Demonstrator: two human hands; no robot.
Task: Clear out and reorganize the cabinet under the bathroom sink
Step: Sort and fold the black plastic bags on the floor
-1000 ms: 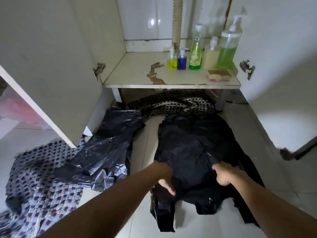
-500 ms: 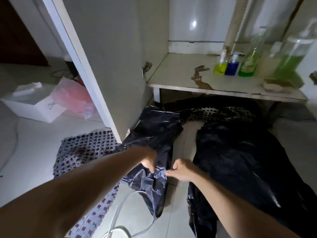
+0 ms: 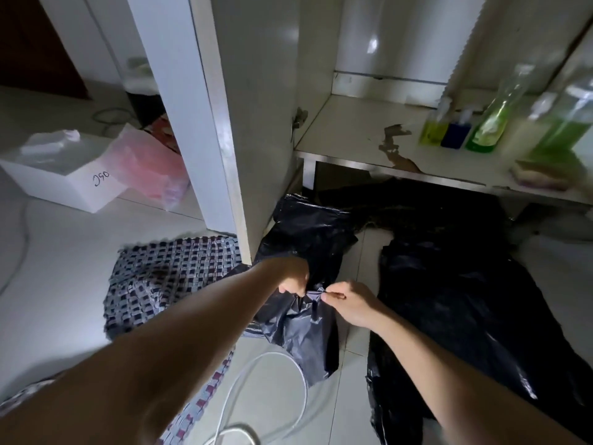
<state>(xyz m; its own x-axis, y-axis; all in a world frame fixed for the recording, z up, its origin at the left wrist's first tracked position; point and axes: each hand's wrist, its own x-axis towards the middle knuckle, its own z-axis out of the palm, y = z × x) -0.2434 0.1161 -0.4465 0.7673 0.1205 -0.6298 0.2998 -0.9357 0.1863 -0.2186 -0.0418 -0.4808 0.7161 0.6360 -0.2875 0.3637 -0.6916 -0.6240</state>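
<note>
- Both hands have left the right black bag (image 3: pixel 465 316), which they held a second ago, and now work on the left black bag (image 3: pixel 305 329); the view has turned leftward with them.
- Left hand (image 3: pixel 290 276): fingers curled, gripping a bunched fold of the left bag from above.
- Right hand (image 3: pixel 348 303): thumb and fingers pinching the same fold, just beside the left hand.
- Two black bags lie on the floor (image 3: pixel 57 268) before the cabinet (image 3: pixel 353 136); the left one partly lifted at the fold, the right one flat, its far edge under the shelf.
- Cabinet shelf: four bottles in a row, blurred — one yellow (image 3: pixel 431 131), one blue (image 3: pixel 455 134), two green (image 3: pixel 487 130) (image 3: pixel 558 130); one sponge (image 3: pixel 539 176) near the front edge.
- One open door (image 3: pixel 205 123) stands left of the shelf.
- One checked cloth (image 3: pixel 167 274) lies on the floor, touching the left bag.
- One white cable (image 3: pixel 272 380) loops beneath the arms.
- One white box (image 3: pixel 67 178) and one pink bag (image 3: pixel 150 165) sit behind the door.
</note>
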